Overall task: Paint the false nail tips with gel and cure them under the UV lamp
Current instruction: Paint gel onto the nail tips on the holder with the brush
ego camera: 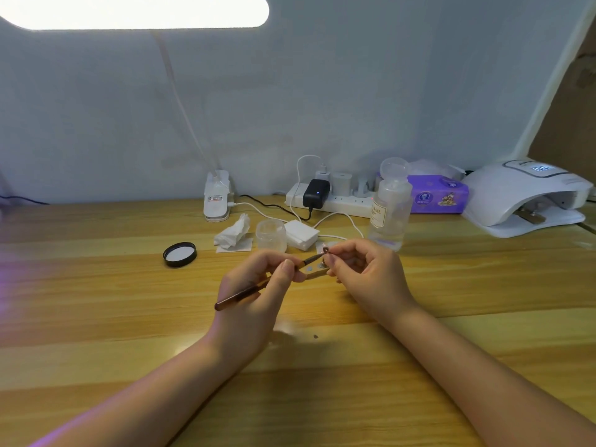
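- Pale grey-blue wall stands behind a wooden table (96,285) with long yellow-brown grain; a bright oblong lamp head (135,9) glows at the top left.
- Left hand (258,285) has its fingers curled round a thin brown brush (245,293), held like a pen, and the dark tip reaches to the right hand.
- Right hand (364,272) pinches between thumb and fingers a small wooden holder stick (314,271) with round metal spots; on its top sits a tiny reddish false nail tip (325,250), touching the brush tip.
- White, dome-shaped UV lamp (522,195) rests at the far right with its mouth open; another stick lies inside.
- Near the hands: a round black lid (179,254), a crumpled white tissue (233,235), a small frosted jar (271,235), a stack of square white pads (301,234) and a clear plastic bottle (390,211).
- Behind them lie a white power strip (338,201) with a black adapter (316,192), and a purple wipes pack (438,195).
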